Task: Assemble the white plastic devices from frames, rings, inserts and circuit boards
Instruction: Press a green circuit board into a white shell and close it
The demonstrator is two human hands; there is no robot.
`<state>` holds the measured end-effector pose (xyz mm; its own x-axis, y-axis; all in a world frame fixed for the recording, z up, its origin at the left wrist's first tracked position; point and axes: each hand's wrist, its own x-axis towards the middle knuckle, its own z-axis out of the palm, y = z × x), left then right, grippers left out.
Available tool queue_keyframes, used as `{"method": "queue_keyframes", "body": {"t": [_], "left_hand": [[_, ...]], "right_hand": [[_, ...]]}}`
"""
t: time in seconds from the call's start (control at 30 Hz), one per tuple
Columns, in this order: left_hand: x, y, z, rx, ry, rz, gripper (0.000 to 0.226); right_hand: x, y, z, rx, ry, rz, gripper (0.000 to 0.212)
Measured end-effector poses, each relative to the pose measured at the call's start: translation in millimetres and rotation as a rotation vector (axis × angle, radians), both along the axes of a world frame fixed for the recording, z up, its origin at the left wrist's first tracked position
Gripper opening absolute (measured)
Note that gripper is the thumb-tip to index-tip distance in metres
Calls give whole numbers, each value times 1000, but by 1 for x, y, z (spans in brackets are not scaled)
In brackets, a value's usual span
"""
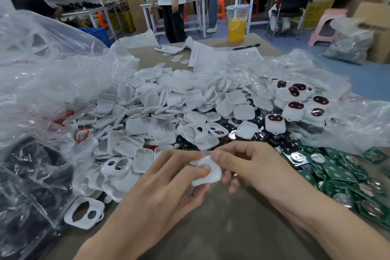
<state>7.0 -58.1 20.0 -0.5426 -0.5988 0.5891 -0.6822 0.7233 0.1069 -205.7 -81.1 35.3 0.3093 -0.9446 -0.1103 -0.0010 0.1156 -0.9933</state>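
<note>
While just above the table (pixel 221 230), left hand (pixel 168 177) and right hand (pixel 255 167), both grips grasping one white piece (pixel 209 173).

Two hands, the left hand (pixel 168 177) and right hand (pixel 253 164), hold one white piece (pixel 209 173). White shells (pixel 160 112) and green circuit boards (pixel 337 173), near right, are past counting. Seven red-ringed finished devices (pixel 296 107) show far right. Far: one drink cup (pixel 237 25), one phone (pixel 168 49), one pen (pixel 246 47).

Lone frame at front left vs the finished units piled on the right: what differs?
The lone frame has two open holes; the finished units have theirs filled with dark inserts ringed in red. The frame lies flat, alone on the table; the units are heaped together. Both are white rounded squares.
</note>
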Motion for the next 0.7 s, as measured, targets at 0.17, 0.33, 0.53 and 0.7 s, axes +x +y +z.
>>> {"method": "queue_keyframes", "body": {"t": [0.17,0.33,0.53,0.7], "left_hand": [[3,1,2,28,-27,-34,17],[5,3,5,70,-22,-17,19],[6,2,4,84,-7,-41,18],[7,1,3,83,19,-48,17]], "right_hand": [[3,2,-1,91,-53,55,26],[5,5,1,97,-68,76,19],[7,5,1,90,-63,88,18],[7,4,-1,54,-29,90,19]]}}
